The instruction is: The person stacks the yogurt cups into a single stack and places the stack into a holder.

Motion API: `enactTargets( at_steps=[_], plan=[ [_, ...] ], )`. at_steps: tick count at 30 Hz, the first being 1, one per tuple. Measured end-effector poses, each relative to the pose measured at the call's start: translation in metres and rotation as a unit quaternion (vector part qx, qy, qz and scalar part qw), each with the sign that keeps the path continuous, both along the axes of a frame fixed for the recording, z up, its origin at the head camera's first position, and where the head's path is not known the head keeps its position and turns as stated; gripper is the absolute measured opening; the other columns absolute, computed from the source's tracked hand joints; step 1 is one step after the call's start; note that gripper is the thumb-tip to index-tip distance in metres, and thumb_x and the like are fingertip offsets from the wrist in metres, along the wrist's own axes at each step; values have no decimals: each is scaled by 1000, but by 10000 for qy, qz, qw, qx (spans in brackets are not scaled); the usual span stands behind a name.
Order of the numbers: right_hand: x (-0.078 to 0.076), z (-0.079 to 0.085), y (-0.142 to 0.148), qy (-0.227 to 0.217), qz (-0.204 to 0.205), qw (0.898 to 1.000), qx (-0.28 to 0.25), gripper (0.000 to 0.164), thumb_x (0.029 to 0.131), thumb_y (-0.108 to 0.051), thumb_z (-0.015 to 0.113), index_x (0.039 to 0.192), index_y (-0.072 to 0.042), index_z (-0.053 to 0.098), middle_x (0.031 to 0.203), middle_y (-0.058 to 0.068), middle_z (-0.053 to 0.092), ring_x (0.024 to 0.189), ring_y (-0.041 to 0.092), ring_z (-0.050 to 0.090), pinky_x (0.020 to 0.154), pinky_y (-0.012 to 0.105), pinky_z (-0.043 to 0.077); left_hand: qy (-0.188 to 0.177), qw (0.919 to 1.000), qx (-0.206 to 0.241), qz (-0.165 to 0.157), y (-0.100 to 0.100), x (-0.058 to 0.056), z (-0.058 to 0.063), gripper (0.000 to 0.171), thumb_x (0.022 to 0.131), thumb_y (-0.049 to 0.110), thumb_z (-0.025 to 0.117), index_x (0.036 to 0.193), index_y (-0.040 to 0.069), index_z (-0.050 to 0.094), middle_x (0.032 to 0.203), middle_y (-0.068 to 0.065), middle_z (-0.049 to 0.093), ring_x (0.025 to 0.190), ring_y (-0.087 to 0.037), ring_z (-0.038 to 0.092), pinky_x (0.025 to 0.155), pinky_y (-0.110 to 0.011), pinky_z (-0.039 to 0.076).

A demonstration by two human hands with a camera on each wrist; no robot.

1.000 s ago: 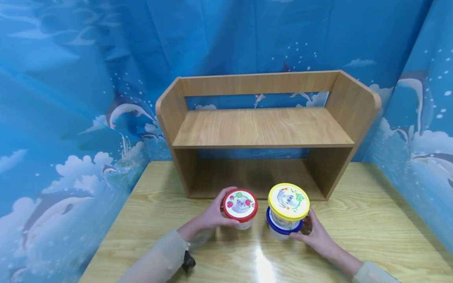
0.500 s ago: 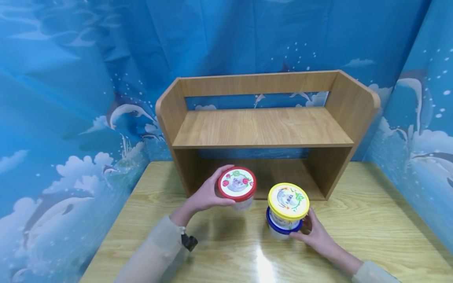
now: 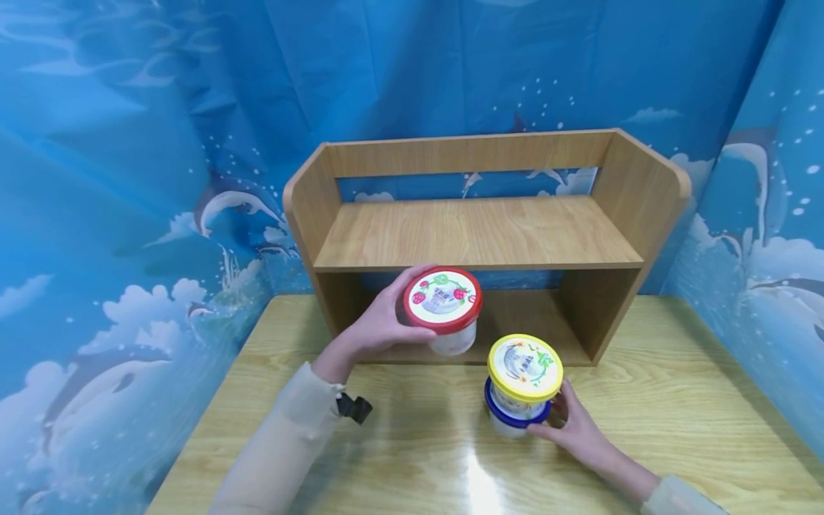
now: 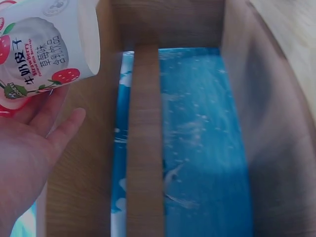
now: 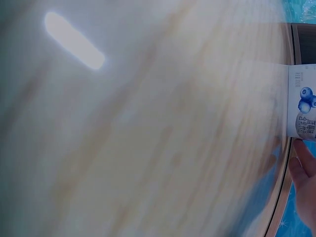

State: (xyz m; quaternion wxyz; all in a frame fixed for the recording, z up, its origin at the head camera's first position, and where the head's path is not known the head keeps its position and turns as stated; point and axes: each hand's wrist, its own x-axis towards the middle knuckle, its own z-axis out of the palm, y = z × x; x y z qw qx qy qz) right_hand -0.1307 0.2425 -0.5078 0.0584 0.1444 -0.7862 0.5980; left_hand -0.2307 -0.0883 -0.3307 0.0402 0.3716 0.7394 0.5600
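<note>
My left hand [image 3: 380,322] grips a white tub with a red lid [image 3: 443,297] and strawberry pictures, held up off the table in front of the shelf's lower opening. In the left wrist view the strawberry tub [image 4: 47,49] lies across the fingers, its lid mostly cut off by the frame edge. A tub with a yellow lid [image 3: 524,366] stands on a tub with a blue lid [image 3: 508,422]. At the right of that stack, my right hand [image 3: 579,429] holds the lower tub between thumb and fingers. Blueberries show on this blue-lidded tub [image 5: 305,101] in the right wrist view.
A two-tier wooden shelf [image 3: 479,232] stands at the back of the light wood table [image 3: 412,458]. Blue dolphin-print curtains [image 3: 161,214] hang behind and on both sides. A small black device [image 3: 354,408] sits at the left wrist.
My left hand has lifted the red-lidded tub off the table, raising it forward toward the shelf. The right hand and the two stacked tubs have stayed in place.
</note>
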Motion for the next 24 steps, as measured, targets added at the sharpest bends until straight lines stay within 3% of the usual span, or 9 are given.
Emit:
enactTargets(
  at_steps=[14, 19, 24],
  plan=[
    [0, -1, 0, 38, -30, 10000, 52, 86, 71, 9, 79, 140, 8, 26, 125, 38, 50, 103, -2, 54, 86, 21, 48, 58, 9995, -15, -299, 32, 3, 34, 88, 76, 15, 80, 149, 17, 32, 139, -2, 48, 126, -16, 44, 98, -39, 46],
    [0, 0, 0, 22, -46, 10000, 54, 86, 72, 9, 78, 140, 8, 27, 125, 37, 50, 103, -2, 55, 86, 22, 48, 58, 9989, 63, -457, 46, 4, 39, 87, 76, 12, 79, 149, 15, 31, 139, -3, 47, 126, -15, 44, 98, -37, 46],
    [0, 1, 0, -64, -71, 9999, 77, 84, 73, 8, 78, 140, 7, 28, 122, 35, 53, 101, 1, 57, 86, 24, 49, -30, 9972, 104, -743, 59, 3, 35, 88, 77, 9, 78, 150, 16, 30, 140, -2, 46, 126, -15, 43, 99, -36, 45]
  ],
)
